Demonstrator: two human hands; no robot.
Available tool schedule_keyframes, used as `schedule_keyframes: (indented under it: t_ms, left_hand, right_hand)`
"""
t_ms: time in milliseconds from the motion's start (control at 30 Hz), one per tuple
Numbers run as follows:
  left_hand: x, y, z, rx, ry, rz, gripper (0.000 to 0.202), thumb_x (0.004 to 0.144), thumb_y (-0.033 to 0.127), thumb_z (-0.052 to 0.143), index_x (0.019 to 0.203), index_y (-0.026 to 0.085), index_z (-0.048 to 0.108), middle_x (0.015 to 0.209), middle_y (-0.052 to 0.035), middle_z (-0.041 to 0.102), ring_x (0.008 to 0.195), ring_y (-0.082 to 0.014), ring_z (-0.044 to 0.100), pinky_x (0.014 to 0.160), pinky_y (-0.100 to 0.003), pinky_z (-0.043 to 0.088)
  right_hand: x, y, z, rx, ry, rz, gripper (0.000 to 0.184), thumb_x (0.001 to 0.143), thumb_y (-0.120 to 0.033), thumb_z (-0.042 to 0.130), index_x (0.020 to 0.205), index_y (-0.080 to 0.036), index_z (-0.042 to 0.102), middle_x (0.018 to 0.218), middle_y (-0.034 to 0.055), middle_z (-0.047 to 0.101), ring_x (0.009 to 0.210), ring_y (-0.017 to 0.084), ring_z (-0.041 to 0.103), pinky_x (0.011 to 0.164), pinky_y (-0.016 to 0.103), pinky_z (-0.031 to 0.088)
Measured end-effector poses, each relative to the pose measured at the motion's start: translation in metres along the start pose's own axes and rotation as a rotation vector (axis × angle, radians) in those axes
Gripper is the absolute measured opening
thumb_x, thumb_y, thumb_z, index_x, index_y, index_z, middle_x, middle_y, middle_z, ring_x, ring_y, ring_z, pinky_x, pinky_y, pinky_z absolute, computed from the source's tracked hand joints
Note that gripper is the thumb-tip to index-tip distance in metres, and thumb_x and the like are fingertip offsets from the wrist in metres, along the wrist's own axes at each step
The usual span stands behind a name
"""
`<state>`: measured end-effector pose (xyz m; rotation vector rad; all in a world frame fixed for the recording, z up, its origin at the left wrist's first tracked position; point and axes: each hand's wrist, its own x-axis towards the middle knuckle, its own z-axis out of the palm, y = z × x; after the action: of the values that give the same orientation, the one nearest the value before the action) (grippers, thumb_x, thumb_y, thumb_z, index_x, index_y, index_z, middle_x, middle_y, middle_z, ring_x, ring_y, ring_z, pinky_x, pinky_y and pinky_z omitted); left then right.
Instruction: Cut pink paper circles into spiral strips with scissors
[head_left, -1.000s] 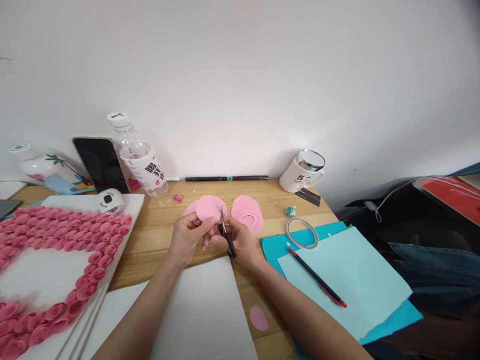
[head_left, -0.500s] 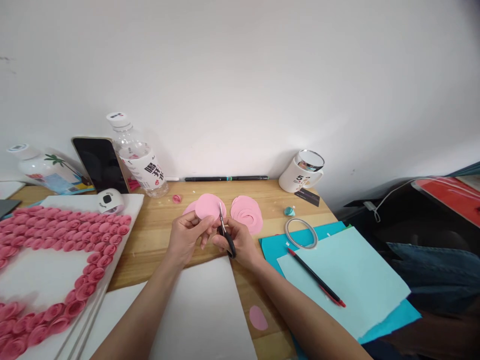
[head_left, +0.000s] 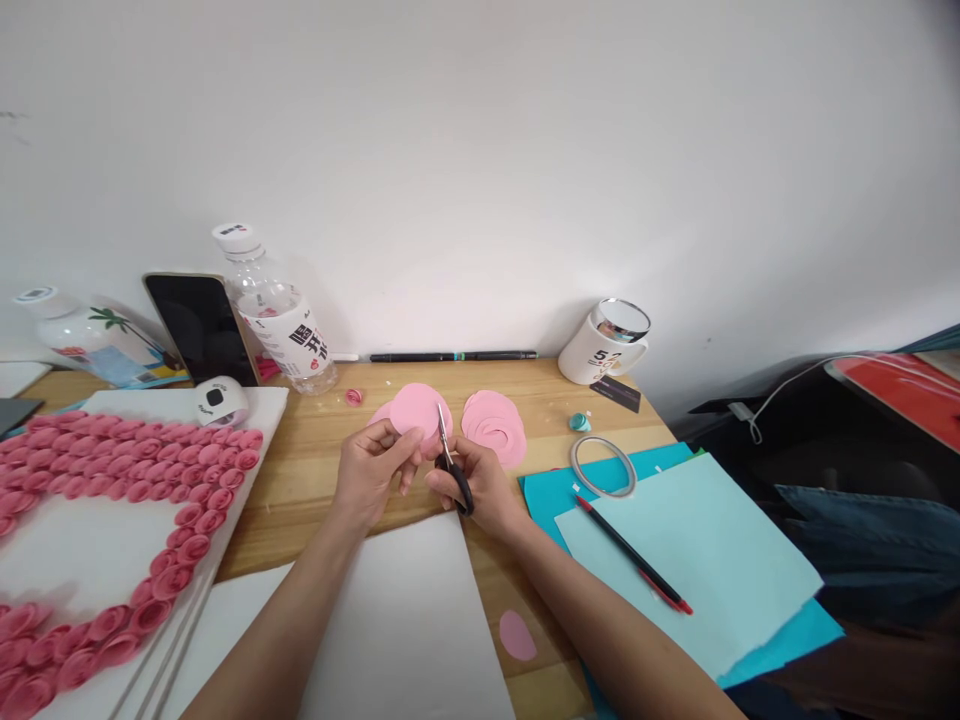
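Note:
Between thumb and fingers, my left hand (head_left: 377,468) pinches the lower edge of a round pink paper disc (head_left: 416,408). My right hand (head_left: 476,482) grips black-handled scissors (head_left: 456,478), their blades pointing up at the disc's right edge. Whether the blades are parted is too small to tell. Just right of the scissors lies a stack of pink paper pieces (head_left: 495,425), cut in rounds and spirals. Another pink piece shows partly behind the held disc. A small pink paper petal (head_left: 517,636) lies on the wood below my right forearm.
At left, a white board (head_left: 97,550) carries rows of pink paper roses. A water bottle (head_left: 289,335), phone (head_left: 201,325) and white mug (head_left: 600,345) stand along the wall. At right, a tape roll (head_left: 602,467) and a pen (head_left: 630,550) rest on blue paper sheets (head_left: 720,560).
The disc has tilted slightly upward between my fingers, and the scissors have shifted a touch to the right. Everything else looks the same.

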<state>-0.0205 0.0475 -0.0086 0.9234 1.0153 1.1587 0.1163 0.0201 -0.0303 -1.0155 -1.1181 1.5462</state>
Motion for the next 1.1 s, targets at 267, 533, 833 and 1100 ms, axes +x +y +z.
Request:
schedule_keyframes:
  t_ms: [267,533,833,1100]
  left_hand:
    - [0.0003,-0.0017,-0.0006,-0.065,-0.023,0.012,0.029,0.068,0.036,0.071,0.059,0.015,0.053,0.05,0.0041,0.059,0.028,-0.004,0.043,0.028,-0.016,0.03]
    - [0.0006,-0.0019,-0.0004,-0.001,-0.038,-0.024,0.027,0.062,0.032,0.076,0.054,0.013,0.058,0.044,0.0038,0.056,0.027,-0.0028,0.041,0.027,-0.015,0.029]
    - [-0.0008,0.0004,0.001,0.041,-0.05,-0.045,0.027,0.06,0.031,0.076,0.051,0.013,0.058,0.043,0.0039,0.056,0.025,-0.0032,0.04,0.025,-0.015,0.028]
    - [-0.001,-0.0006,0.0003,0.006,-0.043,-0.041,0.022,0.061,0.03,0.076,0.056,0.013,0.062,0.045,0.0035,0.058,0.026,-0.0029,0.041,0.026,-0.014,0.029]
  right_hand:
    - [0.0006,0.0052,0.0021,0.018,-0.006,0.023,0.039,0.06,-0.041,0.079,0.08,-0.017,0.055,0.047,-0.0082,0.048,0.038,0.006,0.039,0.039,0.019,0.031]
    - [0.0017,0.0065,0.0023,0.051,-0.026,-0.008,0.044,0.055,-0.037,0.084,0.081,-0.018,0.053,0.06,-0.0047,0.055,0.049,0.008,0.046,0.048,0.02,0.036]
    - [0.0033,0.0065,0.0012,0.06,-0.035,-0.1,0.047,0.055,-0.039,0.084,0.085,-0.018,0.054,0.072,-0.001,0.057,0.058,0.01,0.048,0.058,0.024,0.039]
    - [0.0019,0.0001,0.0007,0.034,-0.034,-0.083,0.044,0.055,-0.041,0.083,0.081,-0.018,0.055,0.058,-0.0066,0.046,0.048,0.007,0.036,0.051,0.022,0.034]
